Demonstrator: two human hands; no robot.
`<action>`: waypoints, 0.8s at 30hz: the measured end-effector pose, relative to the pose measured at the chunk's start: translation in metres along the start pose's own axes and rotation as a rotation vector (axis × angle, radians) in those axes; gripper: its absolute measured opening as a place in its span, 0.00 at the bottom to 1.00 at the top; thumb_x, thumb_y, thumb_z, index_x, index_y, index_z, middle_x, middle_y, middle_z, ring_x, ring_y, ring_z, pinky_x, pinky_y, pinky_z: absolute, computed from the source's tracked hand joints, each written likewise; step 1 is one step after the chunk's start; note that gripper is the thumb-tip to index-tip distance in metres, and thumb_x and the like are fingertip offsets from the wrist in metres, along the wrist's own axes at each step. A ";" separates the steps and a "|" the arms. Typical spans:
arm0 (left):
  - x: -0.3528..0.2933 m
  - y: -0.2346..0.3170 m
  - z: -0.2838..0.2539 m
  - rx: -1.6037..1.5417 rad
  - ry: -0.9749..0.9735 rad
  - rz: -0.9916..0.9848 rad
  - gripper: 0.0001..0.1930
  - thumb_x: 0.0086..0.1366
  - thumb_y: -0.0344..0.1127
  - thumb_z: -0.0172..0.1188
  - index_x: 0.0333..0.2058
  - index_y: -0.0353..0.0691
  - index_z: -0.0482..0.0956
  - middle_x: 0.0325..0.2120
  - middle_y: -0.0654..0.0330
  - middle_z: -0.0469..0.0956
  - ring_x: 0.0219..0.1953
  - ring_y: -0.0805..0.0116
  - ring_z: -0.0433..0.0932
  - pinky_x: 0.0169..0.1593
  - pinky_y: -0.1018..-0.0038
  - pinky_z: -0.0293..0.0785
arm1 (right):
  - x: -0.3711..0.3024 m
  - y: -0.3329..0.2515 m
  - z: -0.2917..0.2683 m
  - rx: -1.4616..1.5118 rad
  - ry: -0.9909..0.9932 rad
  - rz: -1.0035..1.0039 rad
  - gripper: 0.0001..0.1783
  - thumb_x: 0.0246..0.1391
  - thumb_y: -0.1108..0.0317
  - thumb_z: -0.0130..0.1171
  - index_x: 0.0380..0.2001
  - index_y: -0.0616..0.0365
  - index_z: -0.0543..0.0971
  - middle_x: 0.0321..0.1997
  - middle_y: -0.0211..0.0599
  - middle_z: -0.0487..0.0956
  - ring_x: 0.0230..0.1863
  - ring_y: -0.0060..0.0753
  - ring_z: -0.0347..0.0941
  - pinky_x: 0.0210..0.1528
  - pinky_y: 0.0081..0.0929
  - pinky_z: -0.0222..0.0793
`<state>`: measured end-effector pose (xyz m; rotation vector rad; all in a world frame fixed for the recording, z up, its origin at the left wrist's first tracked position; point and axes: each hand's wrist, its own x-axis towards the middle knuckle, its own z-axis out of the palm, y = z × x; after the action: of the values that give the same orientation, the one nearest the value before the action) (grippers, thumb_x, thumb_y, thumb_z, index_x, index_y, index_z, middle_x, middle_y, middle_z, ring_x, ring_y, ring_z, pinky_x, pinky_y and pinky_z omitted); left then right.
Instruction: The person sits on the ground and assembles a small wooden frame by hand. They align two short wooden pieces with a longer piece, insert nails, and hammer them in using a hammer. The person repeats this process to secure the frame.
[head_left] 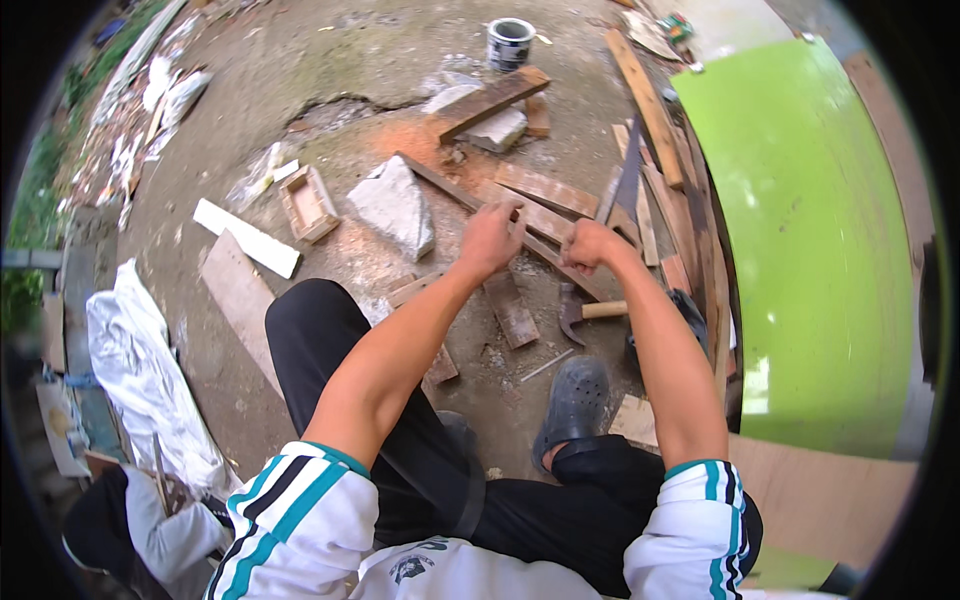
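Observation:
My left hand (490, 240) is closed over a short wooden board (538, 216), its fingers curled at the board's edge. Against the other end of that board is my right hand (592, 247), curled into a fist; whatever it grips is hidden. A long, narrow dark strip of wood (437, 183) runs under the board, slanting toward my right foot. Just beyond my right hand lies a saw blade (629, 180), next to a narrow grey metal strip (608, 194). A claw hammer (590, 310) with a wooden handle rests on the ground below my right hand.
A broken concrete lump (393, 207) and a small wooden box (308, 204) lie left of my hands. Farther off are a dark beam (494, 103) and a paint can (511, 44). A green panel (815, 250) stands right. Another person (150, 530) is at lower left.

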<state>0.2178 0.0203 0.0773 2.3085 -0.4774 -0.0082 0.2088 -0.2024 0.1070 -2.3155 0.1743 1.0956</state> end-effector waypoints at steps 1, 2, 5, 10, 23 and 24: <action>-0.001 -0.014 -0.016 -0.004 0.069 -0.070 0.16 0.63 0.39 0.61 0.49 0.41 0.80 0.41 0.53 0.83 0.48 0.52 0.80 0.52 0.59 0.76 | 0.017 -0.018 0.006 0.049 0.069 -0.090 0.09 0.48 0.68 0.72 0.28 0.63 0.85 0.21 0.38 0.82 0.18 0.28 0.77 0.23 0.29 0.76; -0.005 -0.033 -0.035 0.002 0.145 -0.150 0.16 0.63 0.39 0.61 0.48 0.42 0.81 0.41 0.53 0.83 0.48 0.51 0.80 0.52 0.58 0.76 | 0.034 -0.043 0.014 0.100 0.124 -0.193 0.09 0.49 0.67 0.73 0.28 0.62 0.85 0.20 0.37 0.81 0.18 0.28 0.77 0.23 0.29 0.76; -0.031 -0.090 -0.088 0.033 0.346 -0.458 0.15 0.64 0.40 0.58 0.47 0.42 0.82 0.43 0.55 0.84 0.48 0.53 0.81 0.51 0.59 0.77 | 0.063 -0.117 0.039 0.122 0.138 -0.323 0.10 0.49 0.67 0.73 0.28 0.62 0.85 0.20 0.36 0.81 0.17 0.25 0.76 0.22 0.29 0.74; -0.073 -0.101 -0.147 0.143 0.466 -0.818 0.17 0.63 0.40 0.58 0.49 0.42 0.82 0.42 0.54 0.85 0.47 0.53 0.82 0.51 0.59 0.77 | 0.124 -0.174 0.061 0.117 0.194 -0.398 0.12 0.48 0.62 0.74 0.31 0.60 0.87 0.27 0.46 0.85 0.23 0.37 0.82 0.34 0.35 0.77; -0.193 -0.121 -0.102 -0.096 0.253 -1.233 0.21 0.60 0.48 0.66 0.44 0.38 0.87 0.38 0.49 0.87 0.43 0.58 0.85 0.50 0.67 0.77 | 0.143 -0.240 0.119 0.025 0.489 -0.484 0.16 0.49 0.59 0.72 0.32 0.62 0.87 0.38 0.58 0.84 0.44 0.58 0.83 0.47 0.47 0.77; -0.186 -0.121 -0.098 -0.130 0.247 -1.236 0.22 0.60 0.49 0.66 0.44 0.38 0.87 0.38 0.49 0.87 0.43 0.59 0.85 0.50 0.67 0.77 | 0.148 -0.237 0.114 0.045 0.495 -0.477 0.16 0.49 0.58 0.72 0.32 0.61 0.87 0.38 0.57 0.84 0.43 0.58 0.83 0.46 0.47 0.77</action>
<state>0.0997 0.2286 0.0376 2.0777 1.0611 -0.3315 0.3112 0.0741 0.0429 -2.3718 -0.1629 0.2774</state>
